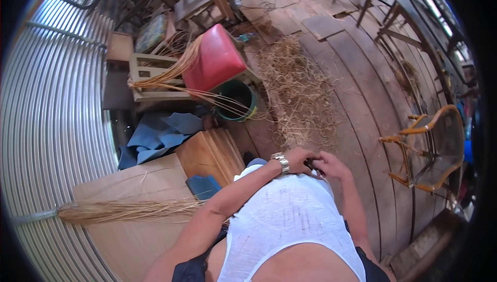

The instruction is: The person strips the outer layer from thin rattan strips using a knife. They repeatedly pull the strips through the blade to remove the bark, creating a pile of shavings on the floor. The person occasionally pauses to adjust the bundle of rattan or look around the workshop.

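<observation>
My left hand [299, 161], with a metal watch at the wrist, is closed low in front of my white shirt. Close beside it, my right hand [331, 166] is closed too, its fingertips meeting the left ones. Between them a small dark thing [309, 164] shows, mostly hidden by the fingers, so its kind cannot be made out. Just beyond the hands, a heap of curly tan shavings [300, 88] lies on the floor.
Left of the heap are a red-seated chair [215, 56] draped with long cane strands [178, 72] and a green bucket [239, 100]. A cane bundle [119, 211] rests on a board [150, 178]. At right stands a rattan-framed chair [435, 147]. Corrugated metal [52, 111] walls the left.
</observation>
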Demonstrator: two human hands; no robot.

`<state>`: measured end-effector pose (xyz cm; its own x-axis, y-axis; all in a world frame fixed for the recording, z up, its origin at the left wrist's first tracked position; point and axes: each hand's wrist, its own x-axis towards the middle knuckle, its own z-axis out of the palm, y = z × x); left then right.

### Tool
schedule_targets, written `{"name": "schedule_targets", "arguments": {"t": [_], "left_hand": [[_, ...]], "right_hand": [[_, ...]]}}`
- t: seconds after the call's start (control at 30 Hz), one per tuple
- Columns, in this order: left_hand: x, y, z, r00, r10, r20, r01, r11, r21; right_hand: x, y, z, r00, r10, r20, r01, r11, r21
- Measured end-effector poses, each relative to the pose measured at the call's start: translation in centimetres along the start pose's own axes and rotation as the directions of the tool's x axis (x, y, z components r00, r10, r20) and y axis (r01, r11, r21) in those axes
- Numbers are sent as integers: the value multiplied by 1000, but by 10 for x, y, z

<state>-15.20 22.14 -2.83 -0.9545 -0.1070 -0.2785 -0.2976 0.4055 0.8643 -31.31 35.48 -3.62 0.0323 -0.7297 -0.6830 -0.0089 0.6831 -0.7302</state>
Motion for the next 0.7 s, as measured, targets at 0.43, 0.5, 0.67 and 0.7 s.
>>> {"name": "schedule_targets", "arguments": {"t": [0.43, 0.5, 0.67, 0.7], "left_hand": [[-3, -8, 12, 997, -24, -71, 40, 974, 222], [-3, -17, 13, 997, -40, -70, 54, 977, 206], [-21, -39, -7, 988, 50, -143, -25, 985, 171], [-29, -47, -12, 971, 109, -215, -67, 979, 195]], "right_hand": [[5, -5, 4, 936, 41, 349, -83, 991, 108], [8, -7, 16, 967, 6, 255, -56, 980, 190], [28, 7, 32, 997, 75, -6, -73, 986, 150], [32, 10, 33, 992, 106, -62, -100, 991, 93]]}}
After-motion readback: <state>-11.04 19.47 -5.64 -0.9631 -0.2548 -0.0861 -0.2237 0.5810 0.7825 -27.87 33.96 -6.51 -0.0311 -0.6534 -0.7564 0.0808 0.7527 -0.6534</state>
